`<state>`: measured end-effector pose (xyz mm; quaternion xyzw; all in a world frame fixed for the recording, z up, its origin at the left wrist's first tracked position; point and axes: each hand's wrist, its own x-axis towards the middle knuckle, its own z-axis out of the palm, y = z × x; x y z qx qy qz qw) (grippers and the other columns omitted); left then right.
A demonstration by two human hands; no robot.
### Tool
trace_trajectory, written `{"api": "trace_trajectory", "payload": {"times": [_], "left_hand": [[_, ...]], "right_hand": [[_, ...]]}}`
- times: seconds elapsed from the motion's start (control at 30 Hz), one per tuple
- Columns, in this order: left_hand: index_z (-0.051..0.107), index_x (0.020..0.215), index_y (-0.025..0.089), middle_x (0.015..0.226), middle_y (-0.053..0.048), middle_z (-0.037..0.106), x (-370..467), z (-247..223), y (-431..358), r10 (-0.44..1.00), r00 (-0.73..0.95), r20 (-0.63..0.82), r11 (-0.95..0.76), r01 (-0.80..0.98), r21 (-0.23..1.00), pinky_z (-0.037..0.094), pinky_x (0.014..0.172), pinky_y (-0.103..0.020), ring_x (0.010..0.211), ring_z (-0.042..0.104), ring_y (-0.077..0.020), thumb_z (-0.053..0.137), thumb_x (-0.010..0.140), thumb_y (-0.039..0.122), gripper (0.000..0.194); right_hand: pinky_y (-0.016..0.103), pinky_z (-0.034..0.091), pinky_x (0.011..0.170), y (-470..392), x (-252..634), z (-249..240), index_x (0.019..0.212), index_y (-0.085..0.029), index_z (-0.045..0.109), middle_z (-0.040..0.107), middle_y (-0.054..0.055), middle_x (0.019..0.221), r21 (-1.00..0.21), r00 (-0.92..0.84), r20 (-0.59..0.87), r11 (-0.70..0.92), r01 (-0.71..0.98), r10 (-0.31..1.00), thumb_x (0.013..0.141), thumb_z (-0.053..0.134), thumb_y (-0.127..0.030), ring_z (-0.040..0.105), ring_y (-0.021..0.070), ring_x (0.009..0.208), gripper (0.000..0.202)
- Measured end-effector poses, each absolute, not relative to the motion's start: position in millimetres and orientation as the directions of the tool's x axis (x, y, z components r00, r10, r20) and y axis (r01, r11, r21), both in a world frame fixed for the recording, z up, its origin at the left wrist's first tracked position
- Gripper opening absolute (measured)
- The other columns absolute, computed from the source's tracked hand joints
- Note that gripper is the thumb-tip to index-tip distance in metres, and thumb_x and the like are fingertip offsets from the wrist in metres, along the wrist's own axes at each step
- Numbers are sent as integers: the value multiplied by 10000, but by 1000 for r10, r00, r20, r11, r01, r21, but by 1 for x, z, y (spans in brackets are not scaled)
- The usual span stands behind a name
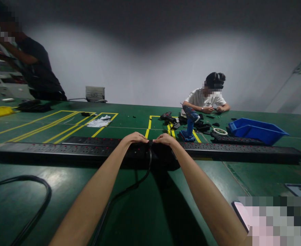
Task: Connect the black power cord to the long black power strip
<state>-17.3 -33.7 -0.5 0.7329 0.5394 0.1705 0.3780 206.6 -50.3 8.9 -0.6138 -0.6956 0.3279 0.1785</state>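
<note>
A long black power strip [63, 150] with rows of sockets and small red marks lies across the green table in front of me. At its middle, the black plug [151, 143] on the end of a cable stands between my fingertips. My left hand [135, 137] pinches it from the left, while my right hand [164, 139] does the same from the right. From the plug, the black cable [132, 187] hangs over the strip's near side and curves down between my forearms. My fingers hide whether the plug sits in a socket.
Beyond the strip stand a blue cordless drill [188, 124], a blue bin [255, 130] and scattered black parts. A thick black cable [48, 194] loops at the left. Phones [243, 213] lie at the lower right. One person sits opposite; another stands at the far left.
</note>
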Motion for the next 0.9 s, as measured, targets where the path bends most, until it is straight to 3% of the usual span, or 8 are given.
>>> {"api": "trace_trajectory", "payload": {"times": [0.33,0.53,0.8,0.9], "left_hand": [[729,1038,184,1054,-40,727,-23,-2,-35,849,463,-253,-61,563,824,455,891,-250,1005,636,-201,750,600,411,494],[730,1051,192,1068,-33,726,-23,2,-38,839,475,-265,-56,560,827,443,923,-243,1030,631,-202,760,596,393,498],[742,1002,203,1058,-31,730,-20,3,-32,858,421,-294,-29,611,791,449,912,-242,1050,628,-219,769,564,358,465],[713,1074,205,1098,-30,715,-19,7,-32,867,399,-300,-47,664,746,437,923,-243,1084,609,-222,769,557,370,545]], "right_hand": [[200,475,639,-51,209,10,841,-161,761,726,29,810,-744,-313,-216,52,667,925,691,774,-388,639,143,716,273],[211,483,670,-51,210,11,850,-175,767,732,27,817,-758,-338,-247,37,652,908,663,790,-374,648,155,742,274],[220,470,740,-41,209,17,784,-190,777,739,29,855,-665,-338,-241,99,740,910,611,810,-395,651,189,858,270],[220,464,746,-38,209,20,765,-183,771,737,31,859,-648,-347,-250,111,754,904,580,829,-381,648,191,873,277]]}}
